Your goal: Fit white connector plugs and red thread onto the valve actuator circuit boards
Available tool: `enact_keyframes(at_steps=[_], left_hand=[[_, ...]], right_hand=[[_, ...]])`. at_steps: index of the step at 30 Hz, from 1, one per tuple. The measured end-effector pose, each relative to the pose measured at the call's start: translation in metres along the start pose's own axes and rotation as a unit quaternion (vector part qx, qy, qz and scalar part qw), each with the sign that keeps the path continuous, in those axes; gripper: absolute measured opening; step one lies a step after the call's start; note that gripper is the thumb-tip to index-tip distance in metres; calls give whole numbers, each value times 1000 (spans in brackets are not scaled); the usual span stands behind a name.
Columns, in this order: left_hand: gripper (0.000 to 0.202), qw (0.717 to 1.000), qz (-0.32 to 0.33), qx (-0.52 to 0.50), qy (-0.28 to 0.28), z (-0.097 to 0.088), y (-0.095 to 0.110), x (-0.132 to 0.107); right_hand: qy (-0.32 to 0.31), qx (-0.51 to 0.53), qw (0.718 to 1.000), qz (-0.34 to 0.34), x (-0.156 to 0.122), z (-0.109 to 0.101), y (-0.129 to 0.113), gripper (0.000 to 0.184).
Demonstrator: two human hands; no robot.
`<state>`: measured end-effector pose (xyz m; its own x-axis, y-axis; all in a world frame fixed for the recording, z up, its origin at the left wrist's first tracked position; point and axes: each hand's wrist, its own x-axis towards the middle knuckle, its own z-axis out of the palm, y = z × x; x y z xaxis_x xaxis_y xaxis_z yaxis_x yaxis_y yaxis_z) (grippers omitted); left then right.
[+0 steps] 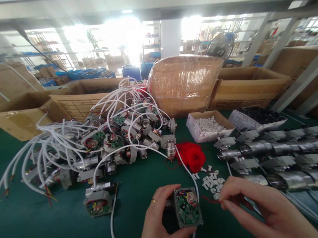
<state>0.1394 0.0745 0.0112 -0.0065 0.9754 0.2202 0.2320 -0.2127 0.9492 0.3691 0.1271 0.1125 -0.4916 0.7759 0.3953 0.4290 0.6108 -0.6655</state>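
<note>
My left hand point(160, 223) is closed around a grey valve actuator point(188, 207) whose open housing shows a green circuit board and small wires. A white cable runs from it. To its right, my right hand point(257, 208) pinches the end of a thin red strand point(210, 200) between thumb and fingertips. Just beyond that hand lie loose white plastic pieces point(213, 183). A tangled bundle of red thread point(191, 156) sits behind them. Left of my left hand, another open actuator point(98, 203) with a metal valve body rests on the green table.
A heap of actuators with white cables point(113, 138) covers the table's left and middle. Rows of metal valves with grey housings point(295, 180) stand at right. Behind are a box of white pieces point(208, 125), a box of black parts point(257, 117) and a wrapped carton point(185, 84).
</note>
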Motion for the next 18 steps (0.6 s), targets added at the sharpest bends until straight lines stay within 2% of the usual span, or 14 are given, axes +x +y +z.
enact_keyframes(at_steps=[3, 7, 14, 18], left_hand=[[86, 1000, 1, -15, -1, -1, 2, 1], [86, 1000, 9, -24, 0, 0, 4, 2], [84, 999, 14, -36, -13, -1, 6, 1], [81, 999, 8, -42, -16, 0, 7, 3]], right_hand=[[-16, 16, 1000, -14, 1, -2, -8, 20], [-75, 52, 996, -19, 1, 0, -17, 19], [-120, 81, 989, 42, 22, 33, -13, 18], [-136, 75, 987, 52, 34, 42, -4, 18]])
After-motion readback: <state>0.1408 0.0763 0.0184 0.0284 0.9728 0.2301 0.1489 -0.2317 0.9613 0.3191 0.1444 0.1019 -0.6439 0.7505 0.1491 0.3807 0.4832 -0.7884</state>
